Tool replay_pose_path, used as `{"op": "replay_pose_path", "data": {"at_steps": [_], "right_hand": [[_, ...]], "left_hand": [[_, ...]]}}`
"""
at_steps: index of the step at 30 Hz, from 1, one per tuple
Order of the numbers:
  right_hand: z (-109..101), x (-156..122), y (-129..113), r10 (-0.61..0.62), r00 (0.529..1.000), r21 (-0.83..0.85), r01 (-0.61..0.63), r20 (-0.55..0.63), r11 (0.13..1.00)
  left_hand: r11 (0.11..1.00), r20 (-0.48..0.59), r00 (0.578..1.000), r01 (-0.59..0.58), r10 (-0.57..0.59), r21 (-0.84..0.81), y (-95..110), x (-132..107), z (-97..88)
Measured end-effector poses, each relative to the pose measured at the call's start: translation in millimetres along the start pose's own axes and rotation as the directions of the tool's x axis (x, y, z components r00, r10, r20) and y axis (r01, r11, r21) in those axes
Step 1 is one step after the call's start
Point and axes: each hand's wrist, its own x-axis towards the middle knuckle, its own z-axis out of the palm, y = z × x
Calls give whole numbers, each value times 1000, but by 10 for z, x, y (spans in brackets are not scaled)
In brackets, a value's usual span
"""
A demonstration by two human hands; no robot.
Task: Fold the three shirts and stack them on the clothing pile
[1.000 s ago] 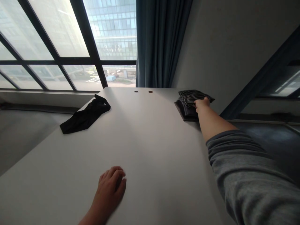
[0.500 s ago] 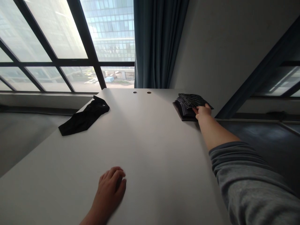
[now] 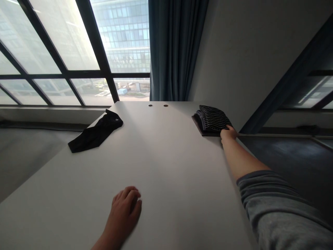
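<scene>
Right hand (image 3: 228, 133) touches striped folded stack (image 3: 213, 118), grip unclear; stack runs lengthwise away

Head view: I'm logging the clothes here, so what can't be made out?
Folded stack: garments under the striped top layer uncountable, dark and far off.
Right hand: gripping or just touching the stack, too small to tell.
Black garment: its kind, crumpled and backlit.
Left hand: forearm cut by the bottom edge.

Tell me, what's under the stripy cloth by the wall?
Darker folded clothes lie stacked under the striped cloth. The right hand touches its near corner. How many layers is hidden.
</scene>
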Motion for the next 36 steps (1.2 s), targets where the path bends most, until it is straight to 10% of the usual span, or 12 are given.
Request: {"op": "replay_pose_path", "data": {"at_steps": [3,14,24,36], "right_hand": [[-94,-59,-19,58,990,-118,-73,-132,990],[47,-948,-93,-464,841,-246,529,278,812],[-419,-2627,-87,-622,404,112,774,671,623],[-414,-2534,-144,-641,378,157,770,668,619]], "left_hand": [[1000,-3,1000,-5,5,9,-6,-1,8],[1000,31,1000,-1,2,-17,25,-10,-26],[985,80,983,-169,166,25,-92,97,-87],[988,18,997,-76,75,133,-527,578,-79]]}}
